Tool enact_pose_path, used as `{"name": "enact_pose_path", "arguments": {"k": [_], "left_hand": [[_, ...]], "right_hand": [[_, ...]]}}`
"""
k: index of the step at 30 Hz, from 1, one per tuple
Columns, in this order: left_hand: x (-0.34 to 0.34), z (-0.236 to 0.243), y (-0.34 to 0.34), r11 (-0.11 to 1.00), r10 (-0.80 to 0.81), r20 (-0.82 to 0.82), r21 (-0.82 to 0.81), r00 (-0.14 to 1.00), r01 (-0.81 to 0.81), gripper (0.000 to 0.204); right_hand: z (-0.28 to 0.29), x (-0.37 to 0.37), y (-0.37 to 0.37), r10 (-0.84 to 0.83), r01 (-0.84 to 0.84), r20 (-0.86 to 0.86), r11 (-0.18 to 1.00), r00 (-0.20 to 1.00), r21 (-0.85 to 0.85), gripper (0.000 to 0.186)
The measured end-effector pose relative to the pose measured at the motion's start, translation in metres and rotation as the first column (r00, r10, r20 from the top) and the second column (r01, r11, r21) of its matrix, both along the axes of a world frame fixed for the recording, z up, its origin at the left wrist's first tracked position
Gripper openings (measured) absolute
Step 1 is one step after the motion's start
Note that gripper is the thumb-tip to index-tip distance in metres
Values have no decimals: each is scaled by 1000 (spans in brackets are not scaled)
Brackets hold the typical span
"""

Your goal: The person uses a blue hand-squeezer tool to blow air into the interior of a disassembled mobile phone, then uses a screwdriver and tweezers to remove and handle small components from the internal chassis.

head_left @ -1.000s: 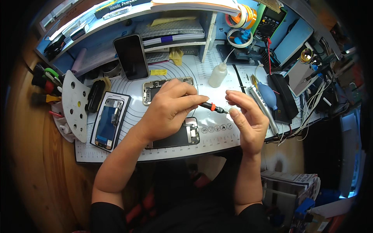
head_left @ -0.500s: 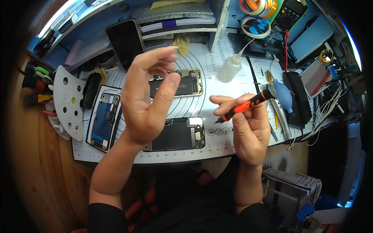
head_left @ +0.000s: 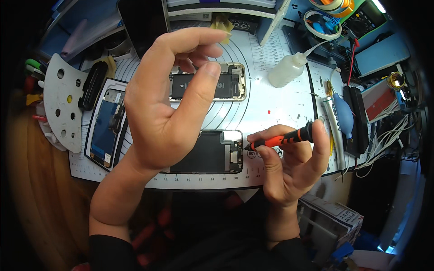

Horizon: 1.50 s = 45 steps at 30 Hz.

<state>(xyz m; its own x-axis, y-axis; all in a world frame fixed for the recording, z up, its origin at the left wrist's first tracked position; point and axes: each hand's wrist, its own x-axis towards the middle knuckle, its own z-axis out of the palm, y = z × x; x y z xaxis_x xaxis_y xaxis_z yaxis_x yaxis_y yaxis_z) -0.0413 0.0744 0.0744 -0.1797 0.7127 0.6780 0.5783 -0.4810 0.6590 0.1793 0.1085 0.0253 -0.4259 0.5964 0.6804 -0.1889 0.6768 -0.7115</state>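
My right hand (head_left: 296, 167) grips a red and black precision screwdriver (head_left: 282, 139) between thumb and fingers. Its tip points left, at the right end of a phone display assembly (head_left: 210, 153) lying on the mat; whether it touches cannot be told. A finger is raised by the driver's rear cap. My left hand (head_left: 165, 99) hovers over the mat, fingers curved and thumb apart, holding nothing. It partly hides the display assembly and, behind it, an opened phone body (head_left: 226, 83) with a black battery. To the left, another phone part with a blue panel (head_left: 106, 128) lies in a dark frame.
A white squeeze bottle (head_left: 287, 70) stands at the back right. Beyond the mat's black line lie a blue air blower (head_left: 342, 115), a silver-handled tool (head_left: 332, 122) and tangled white cables (head_left: 384, 140). A white perforated plate (head_left: 63, 101) is at the left. Tiny screws and a red bit (head_left: 269, 112) dot the mat (head_left: 266, 122).
The screwdriver has tilted flatter, and its tip has come to the display assembly's right end. A right-hand finger has risen to its cap. My left hand stays raised; the whole view has shifted.
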Motion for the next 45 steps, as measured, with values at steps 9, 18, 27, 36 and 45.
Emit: {"name": "enact_pose_path", "arguments": {"k": [9,18,27,36,45], "left_hand": [[-3,0,0,1000,-1,-33,15,999,1,35],[-2,-1,1,1000,1,-26,7,1000,-1,33],[0,-3,2,1000,-19,0,-5,1000,19,33],[1,-4,3,1000,-20,24,16,1000,20,33],[3,-3,2,1000,-18,9,15,1000,18,32]], "right_hand": [[-2,-1,-2,16,-16,-32,1000,999,-7,82],[-2,-2,-2,17,-17,-35,1000,999,-2,80],[-3,-3,-2,3,-2,-30,1000,1000,23,76],[17,-15,-5,-185,193,-83,975,979,111,53],[21,-16,3,-70,85,-119,988,990,130,47]]}}
